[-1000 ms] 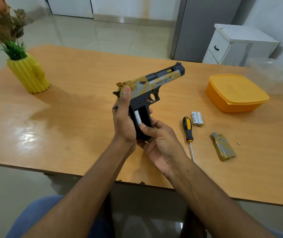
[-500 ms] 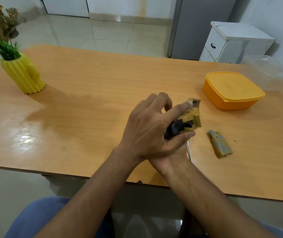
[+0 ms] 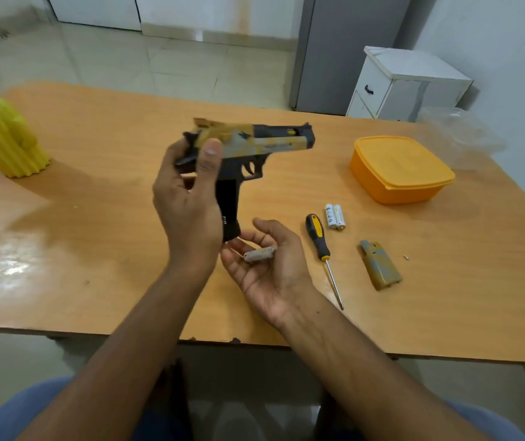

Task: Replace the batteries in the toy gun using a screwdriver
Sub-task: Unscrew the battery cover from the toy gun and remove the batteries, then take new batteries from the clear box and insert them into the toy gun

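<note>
The toy gun (image 3: 248, 151) is held upright above the table (image 3: 95, 202) by the left hand (image 3: 188, 198), gripped at the rear. One battery (image 3: 259, 254) lies loose in the released, upturned right hand (image 3: 267, 265). The palm is best kept level beneath the grip while any remaining cell is tipped out; two batteries (image 3: 335, 216) wait beside the screwdriver (image 3: 320, 243).

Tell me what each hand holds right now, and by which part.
Left hand holds the toy gun at the rear of its slide, above the handle. Right hand lies palm up, a battery resting loose on it.
</note>
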